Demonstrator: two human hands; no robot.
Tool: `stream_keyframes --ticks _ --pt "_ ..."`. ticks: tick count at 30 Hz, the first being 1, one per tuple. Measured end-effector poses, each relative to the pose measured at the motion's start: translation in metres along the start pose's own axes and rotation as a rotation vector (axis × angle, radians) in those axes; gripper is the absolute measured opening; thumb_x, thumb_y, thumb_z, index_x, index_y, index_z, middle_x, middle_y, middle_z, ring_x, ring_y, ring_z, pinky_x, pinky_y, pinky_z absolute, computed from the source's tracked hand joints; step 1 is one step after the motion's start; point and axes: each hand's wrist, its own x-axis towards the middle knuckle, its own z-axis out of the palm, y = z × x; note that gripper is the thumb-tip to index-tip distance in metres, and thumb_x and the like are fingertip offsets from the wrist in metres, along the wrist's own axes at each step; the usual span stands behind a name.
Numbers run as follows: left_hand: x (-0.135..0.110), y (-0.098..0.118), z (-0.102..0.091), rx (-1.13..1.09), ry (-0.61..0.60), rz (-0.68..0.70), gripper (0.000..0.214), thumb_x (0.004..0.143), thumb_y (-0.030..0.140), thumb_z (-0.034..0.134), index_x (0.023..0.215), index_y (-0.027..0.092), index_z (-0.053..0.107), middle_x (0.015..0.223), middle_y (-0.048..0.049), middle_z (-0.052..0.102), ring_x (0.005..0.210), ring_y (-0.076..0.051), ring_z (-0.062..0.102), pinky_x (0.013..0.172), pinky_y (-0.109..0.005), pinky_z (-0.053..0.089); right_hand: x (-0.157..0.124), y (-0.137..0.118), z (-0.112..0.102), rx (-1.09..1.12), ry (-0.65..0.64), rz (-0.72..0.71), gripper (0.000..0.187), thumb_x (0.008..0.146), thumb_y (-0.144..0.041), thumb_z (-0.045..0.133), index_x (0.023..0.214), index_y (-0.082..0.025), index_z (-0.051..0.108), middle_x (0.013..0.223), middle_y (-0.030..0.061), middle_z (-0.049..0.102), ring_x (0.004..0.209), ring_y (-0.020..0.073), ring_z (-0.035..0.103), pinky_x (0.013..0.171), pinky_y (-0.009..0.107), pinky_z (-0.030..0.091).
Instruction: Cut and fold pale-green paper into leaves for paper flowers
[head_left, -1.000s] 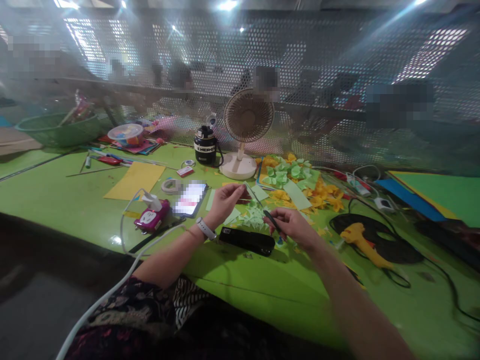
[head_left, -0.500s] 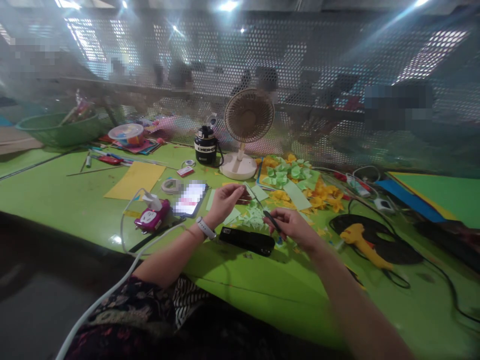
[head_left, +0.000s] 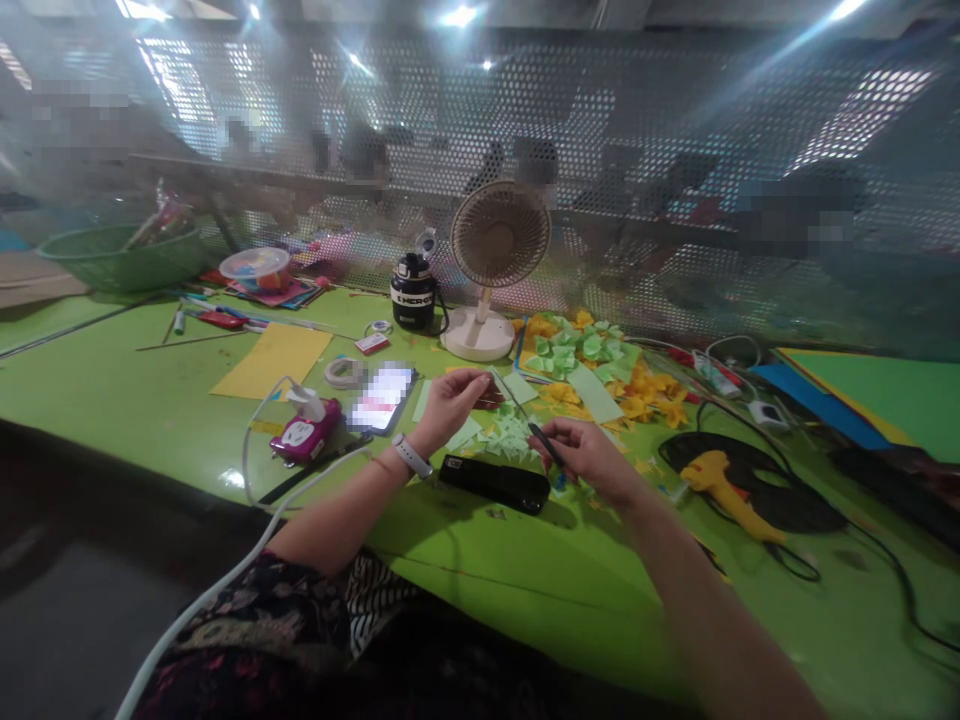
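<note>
My left hand (head_left: 456, 400), with a pale watch band on its wrist, is pinched closed over the paper scraps; what lies between its fingertips is too small to make out. My right hand (head_left: 581, 455) grips a slim black-handled tool (head_left: 541, 442). A thin, straight line runs from the tool's tip toward my left fingertips. Beneath and between the hands lie a heap of light-green cut paper pieces (head_left: 506, 435) and a light-green paper rectangle (head_left: 517, 387). In front of them rests a long black object (head_left: 495, 484), resembling a stapler.
Left of my hands are a phone (head_left: 382, 397), a tape roll (head_left: 344, 373), a purple power socket (head_left: 307, 435) and a white cable. Behind stand a fan (head_left: 480, 335) and a black bottle (head_left: 412, 298). Orange paper flowers (head_left: 652, 395) and a yellow glue gun (head_left: 731, 495) lie right.
Both hands keep almost the same pose, and my right hand still grips the black-handled tool. The whole view has shifted very slightly.
</note>
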Motion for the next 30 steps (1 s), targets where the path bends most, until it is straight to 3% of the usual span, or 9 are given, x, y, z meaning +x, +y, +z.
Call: stream_keyframes --ticks 9,16,30 --pt "0.0004 -0.0005 0.0007 -0.017 0.015 -0.011 0.043 0.063 0.050 0.082 0.078 0.012 0.069 0.068 -0.0036 0.072 0.062 -0.017 0.072 0.070 -0.033 0.062 -0.0010 -0.0040 0.0013 -0.017 0.032 -0.008 0.056 0.057 -0.069 0.077 0.067 -0.018 0.058 0.053 -0.0037 0.052 0.043 0.0065 0.036 0.040 0.022 0.025" --pt "-0.0009 0.0001 0.0021 -0.017 0.011 -0.013 0.043 0.063 0.051 0.082 0.076 0.012 0.069 0.067 -0.0036 0.072 0.061 -0.016 0.071 0.067 -0.030 0.062 -0.0005 -0.0014 0.0003 -0.009 0.025 0.003 0.055 0.058 -0.069 0.077 0.068 -0.018 0.058 0.055 -0.0017 0.057 0.042 0.0064 0.037 0.039 0.022 0.027" --pt "-0.0005 -0.0038 0.0007 -0.005 -0.001 -0.005 0.041 0.065 0.051 0.081 0.076 0.013 0.069 0.069 -0.0041 0.071 0.061 -0.016 0.070 0.070 -0.034 0.062 -0.0008 -0.0015 0.0017 0.003 0.027 0.007 0.053 0.059 -0.065 0.078 0.069 -0.018 0.058 0.054 -0.0027 0.057 0.040 0.0054 0.036 0.038 0.022 0.025"
